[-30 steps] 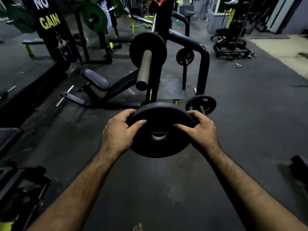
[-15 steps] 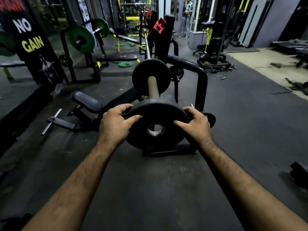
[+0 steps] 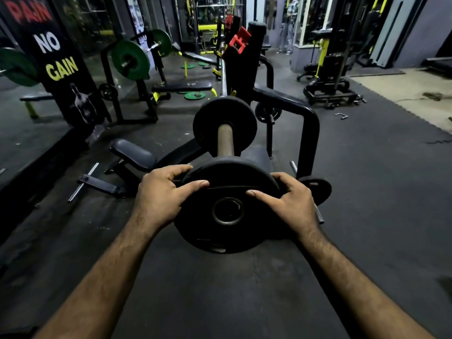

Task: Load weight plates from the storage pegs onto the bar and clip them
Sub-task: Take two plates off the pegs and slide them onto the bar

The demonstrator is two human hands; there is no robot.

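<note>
Dark rubber gym floor (image 3: 367, 216) spreads wide and bare toward 3 o'clock and toward the person at 6 o'clock; toward 9 o'clock a padded bench seat (image 3: 133, 155) and its frame crowd in. At centre both hands hold a black weight plate (image 3: 227, 231) by its upper rim: the left hand (image 3: 161, 199) curls over the edge at 10 o'clock, the right hand (image 3: 291, 204) at 2 o'clock, thumbs on the near face. Its centre hole lines up with the bar sleeve (image 3: 225, 140), whose end is hidden behind the plate's top edge. Farther along the sleeve at 12 o'clock sits a second black plate (image 3: 208, 123). A small plate (image 3: 318, 189) hangs just beside the right hand, near the black rack frame (image 3: 310, 133)
</note>
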